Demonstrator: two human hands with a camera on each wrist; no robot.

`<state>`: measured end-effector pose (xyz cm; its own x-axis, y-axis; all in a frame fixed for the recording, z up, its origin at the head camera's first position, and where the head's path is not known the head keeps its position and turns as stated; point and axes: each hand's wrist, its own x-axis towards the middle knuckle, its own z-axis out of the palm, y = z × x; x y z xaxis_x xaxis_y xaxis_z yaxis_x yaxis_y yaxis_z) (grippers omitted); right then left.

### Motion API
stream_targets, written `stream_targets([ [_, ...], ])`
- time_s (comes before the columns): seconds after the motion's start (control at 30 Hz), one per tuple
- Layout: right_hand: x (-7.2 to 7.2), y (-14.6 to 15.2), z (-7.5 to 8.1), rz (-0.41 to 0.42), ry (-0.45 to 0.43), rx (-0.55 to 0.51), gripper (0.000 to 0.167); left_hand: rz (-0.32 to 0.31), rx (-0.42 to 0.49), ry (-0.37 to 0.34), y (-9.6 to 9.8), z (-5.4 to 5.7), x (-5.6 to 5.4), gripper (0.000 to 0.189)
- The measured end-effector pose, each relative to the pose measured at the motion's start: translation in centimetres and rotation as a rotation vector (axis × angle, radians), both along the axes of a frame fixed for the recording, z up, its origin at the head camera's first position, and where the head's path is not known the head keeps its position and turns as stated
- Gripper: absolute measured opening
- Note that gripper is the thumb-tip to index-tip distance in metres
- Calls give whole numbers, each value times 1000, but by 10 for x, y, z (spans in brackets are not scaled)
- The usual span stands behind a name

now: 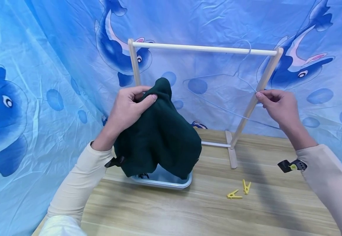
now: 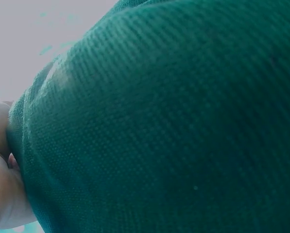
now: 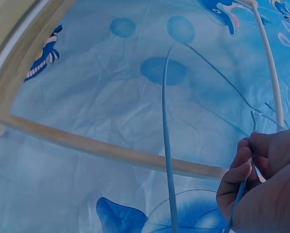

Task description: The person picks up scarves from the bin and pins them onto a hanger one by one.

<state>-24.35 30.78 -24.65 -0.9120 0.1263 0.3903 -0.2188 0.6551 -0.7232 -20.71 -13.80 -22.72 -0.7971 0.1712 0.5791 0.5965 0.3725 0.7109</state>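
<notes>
My left hand (image 1: 129, 105) pinches a dark green garment (image 1: 162, 134) near its top, thumb in front. The cloth hangs in folds over a light blue basket (image 1: 162, 185) and fills most of the left wrist view, where knitted fabric (image 2: 159, 116) shows close up. On the right, my right hand (image 1: 280, 105) pinches one sloping arm of a pale blue clothes hanger (image 1: 218, 105). The hanger is tilted, and its hook overlaps the rack's top rod; I cannot tell whether it rests there. In the right wrist view, curled fingers (image 3: 242, 170) hold the hanger's thin bar (image 3: 167, 136).
A wooden rack with a white top rod (image 1: 203, 48) stands behind both hands. Two yellow clothespins (image 1: 246, 186) lie on the wood-patterned table (image 1: 206, 213), right of the basket. Behind the rack hangs a blue dolphin-print curtain (image 1: 188, 19).
</notes>
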Motion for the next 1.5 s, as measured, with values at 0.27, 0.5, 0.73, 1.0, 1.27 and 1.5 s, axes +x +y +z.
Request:
stream_targets([
  [0.27, 2, 4, 13, -36, -26, 24, 57, -14, -7, -23, 2, -3, 3, 26],
  [0.5, 6, 7, 23, -60, -2, 64, 55, -30, -4, -30, 3, -4, 3, 26],
  [0.73, 13, 7, 34, -64, -2, 79, 55, -31, -14, -41, 2, -4, 4, 26],
  [1.0, 21, 1, 41, -27, 54, 133, 50, -15, -17, -40, 0, -1, 6, 27],
  [1.27, 26, -14, 36, 47, 125, 191, 39, 0, 1, -24, -1, 3, 8, 26],
  [1.5, 26, -28, 22, 119, 193, 209, 28, -24, 10, -21, -1, 5, 11, 26],
])
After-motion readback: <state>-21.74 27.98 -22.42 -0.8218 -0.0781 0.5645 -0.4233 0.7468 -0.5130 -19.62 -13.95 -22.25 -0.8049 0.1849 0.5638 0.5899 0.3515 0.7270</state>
